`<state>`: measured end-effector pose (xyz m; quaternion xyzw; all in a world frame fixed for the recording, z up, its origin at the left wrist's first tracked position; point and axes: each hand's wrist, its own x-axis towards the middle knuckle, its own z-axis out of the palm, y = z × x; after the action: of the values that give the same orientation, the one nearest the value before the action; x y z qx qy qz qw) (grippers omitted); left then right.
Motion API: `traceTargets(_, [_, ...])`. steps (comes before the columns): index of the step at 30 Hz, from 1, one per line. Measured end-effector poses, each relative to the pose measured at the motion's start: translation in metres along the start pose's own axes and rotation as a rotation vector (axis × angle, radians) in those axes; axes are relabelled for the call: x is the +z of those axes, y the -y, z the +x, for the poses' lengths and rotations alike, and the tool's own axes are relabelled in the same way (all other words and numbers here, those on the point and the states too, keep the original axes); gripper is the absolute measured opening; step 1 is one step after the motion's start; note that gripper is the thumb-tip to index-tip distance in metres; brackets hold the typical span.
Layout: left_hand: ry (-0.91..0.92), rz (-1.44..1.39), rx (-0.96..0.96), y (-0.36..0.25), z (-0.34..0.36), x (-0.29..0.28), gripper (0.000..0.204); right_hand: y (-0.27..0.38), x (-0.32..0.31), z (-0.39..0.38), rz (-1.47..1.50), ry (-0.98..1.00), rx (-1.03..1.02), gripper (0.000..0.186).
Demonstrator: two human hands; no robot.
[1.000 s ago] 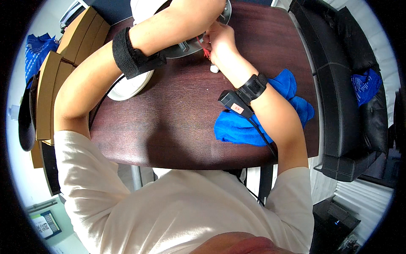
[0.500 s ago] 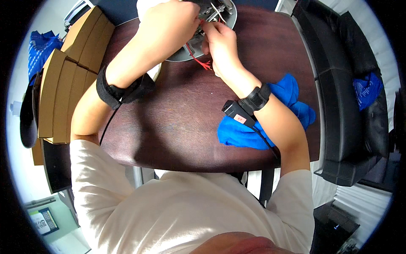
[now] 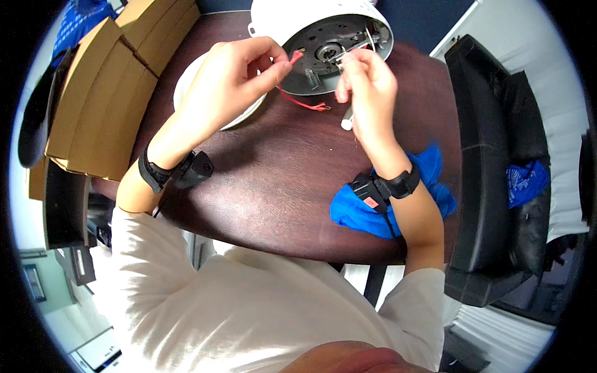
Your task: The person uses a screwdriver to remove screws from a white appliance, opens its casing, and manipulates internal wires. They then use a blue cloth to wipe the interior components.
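A white round appliance housing (image 3: 273, 22) lies on its side at the far edge of the table, its dark metal underside (image 3: 298, 79) facing me. My left hand (image 3: 249, 71) pinches the end of a red wire (image 3: 297, 56) in front of that underside. Below it, another red strand (image 3: 301, 102) hangs down with a frayed end. My right hand (image 3: 372, 84) has its fingers closed at the housing's right side, beside a pale wire; what they hold is too small to make out. A white-tipped piece (image 3: 347, 124) shows below those fingers.
A white round dish-like part (image 3: 239, 122) lies under my left forearm. The blue cloth (image 3: 354, 208) is beneath my right wrist on the dark wooden table (image 3: 267, 186). Cardboard boxes (image 3: 106, 99) stand left, a black sofa (image 3: 488, 168) right. Black devices are strapped to both wrists.
My hands have drawn apart; the left now shows a red wire end between its fingers. The view has shifted, so more of the appliance's underside and the white round part shows.
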<state>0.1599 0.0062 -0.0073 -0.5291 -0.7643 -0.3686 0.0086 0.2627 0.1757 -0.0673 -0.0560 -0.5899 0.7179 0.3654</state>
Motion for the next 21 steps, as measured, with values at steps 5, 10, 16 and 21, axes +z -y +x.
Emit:
traceTargets(5, [0.002,-0.051,0.012,0.008,-0.009,0.002,0.014,-0.004,-0.025,0.018,-0.01,-0.053,-0.034,0.013])
traceTargets(10, [0.011,-0.136,-0.025,0.018,-0.014,0.003,0.014,-0.012,-0.03,0.021,-0.071,-0.053,0.081,0.013])
traceTargets(16, [-0.018,-0.188,0.018,0.033,-0.012,0.006,0.014,-0.026,-0.025,0.015,-0.384,0.066,0.155,0.01])
traceTargets(21, [-0.011,-0.201,0.036,0.031,-0.01,0.003,0.015,-0.037,-0.035,0.013,-0.744,0.233,0.176,0.012])
